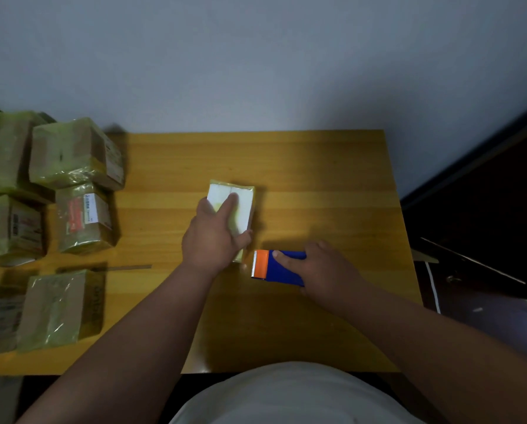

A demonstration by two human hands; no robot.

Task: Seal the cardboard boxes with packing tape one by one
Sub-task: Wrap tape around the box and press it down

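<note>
Two hands are busy at the middle of the wooden table (317, 185). The left hand (213, 237) lies on the small white box (241, 206), fingers fairly straight along its top, thumb hooked at the near right corner, pinning it flat. Just beside it, the right hand (323, 267) wraps the blue body of the tape dispenser (279, 267), index finger laid along the top, and the orange serrated cutter points at the box's near end, close but apart from it.

That box looks light and likely to skate on the smooth wood, so a firm downward press looks like the right hold. Its glossy yellowish tape wrap should be slick; better to grip it by the side edges than the top.

Off to the left, a cluster of taped cardboard boxes (75, 154) waits, well apart.
</note>
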